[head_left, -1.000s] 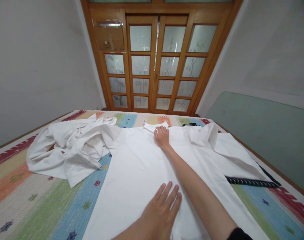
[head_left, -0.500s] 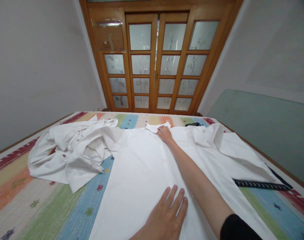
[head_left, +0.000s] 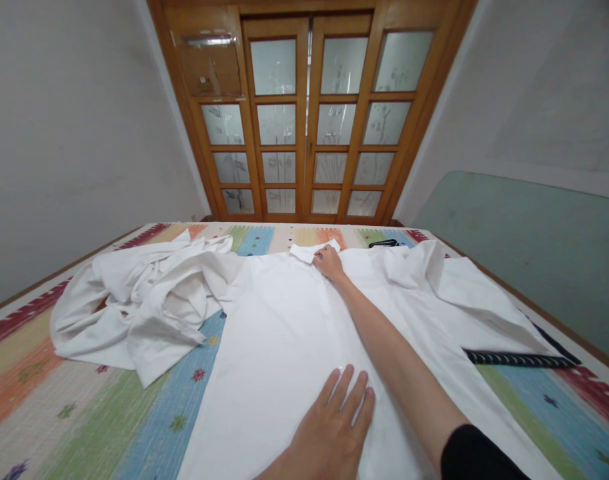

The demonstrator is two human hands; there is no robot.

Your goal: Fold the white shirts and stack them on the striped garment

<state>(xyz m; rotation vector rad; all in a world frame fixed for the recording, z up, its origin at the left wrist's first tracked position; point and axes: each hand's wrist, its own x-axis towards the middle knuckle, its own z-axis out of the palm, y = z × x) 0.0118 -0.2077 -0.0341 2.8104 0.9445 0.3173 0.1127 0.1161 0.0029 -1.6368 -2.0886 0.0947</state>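
A white shirt (head_left: 269, 347) lies spread out on the striped cover, its collar (head_left: 301, 253) at the far end. My right hand (head_left: 329, 261) reaches to the collar, with its fingers bent and closed on the collar's edge; the fingertips are partly hidden. Nearer to me, my left hand (head_left: 334, 417) rests flat on the shirt front with fingers stretched out and slightly apart, holding nothing. White cloth is bunched up (head_left: 134, 307) at the left and meets the shirt near its shoulder. On the right a sleeve (head_left: 489, 307) lies loosely folded.
A multicoloured striped cover (head_left: 104, 427) lies under everything. A dark ridged strip (head_left: 519, 359) shows beside the right sleeve, and a small black object (head_left: 384, 243) lies beyond the shirt. Wooden glass-paned doors (head_left: 309, 120) stand at the far end, and a pale green panel (head_left: 524, 253) at the right.
The camera view has shifted slightly. Both hands stay in nearly the same places on the shirt, and the cloth looks unchanged.
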